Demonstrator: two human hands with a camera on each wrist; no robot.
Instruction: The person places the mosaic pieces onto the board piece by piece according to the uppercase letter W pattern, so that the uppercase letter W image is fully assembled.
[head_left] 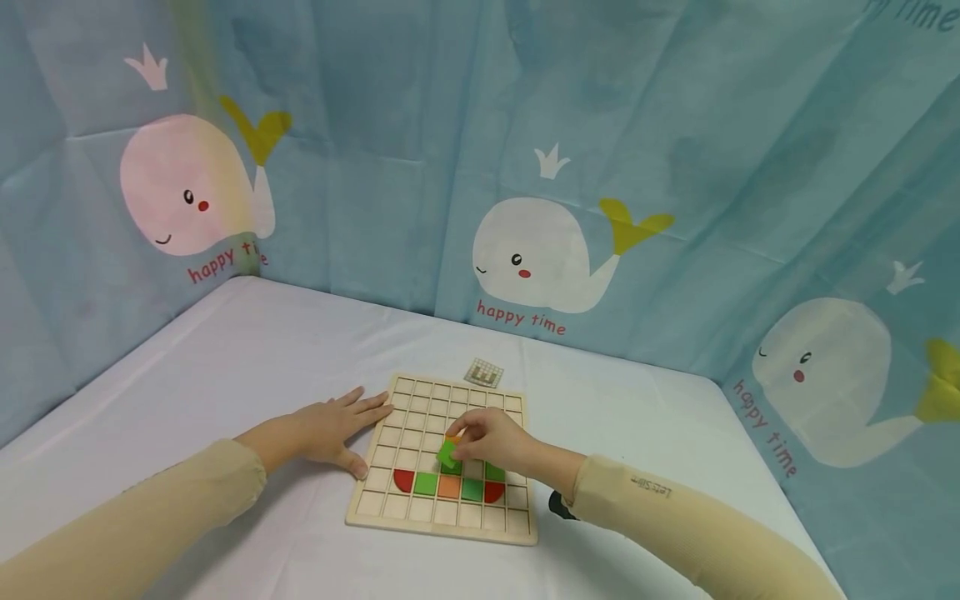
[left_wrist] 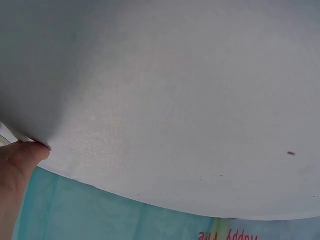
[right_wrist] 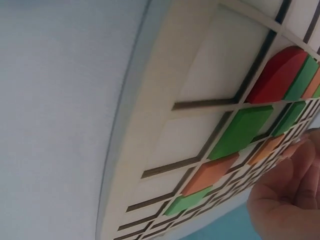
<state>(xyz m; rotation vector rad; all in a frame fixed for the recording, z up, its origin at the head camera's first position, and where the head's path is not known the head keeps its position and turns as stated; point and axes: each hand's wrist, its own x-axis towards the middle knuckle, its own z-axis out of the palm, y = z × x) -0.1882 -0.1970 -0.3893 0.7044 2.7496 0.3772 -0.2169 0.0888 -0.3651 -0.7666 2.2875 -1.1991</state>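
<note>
A wooden grid board lies on the white table. Along one of its lower rows sit a red rounded tile, a green tile, an orange tile, a darker green tile and another red rounded tile. My right hand pinches a green tile over the middle of the board, partly hiding the tiles under it. My left hand lies with spread fingers at the board's left edge. In the right wrist view, green tile and orange tile sit in neighbouring cells.
A small pattern card lies just beyond the board's far edge. White cloth covers the table. Blue curtains printed with whales hang behind and at the sides. A dark object shows beneath the right wrist.
</note>
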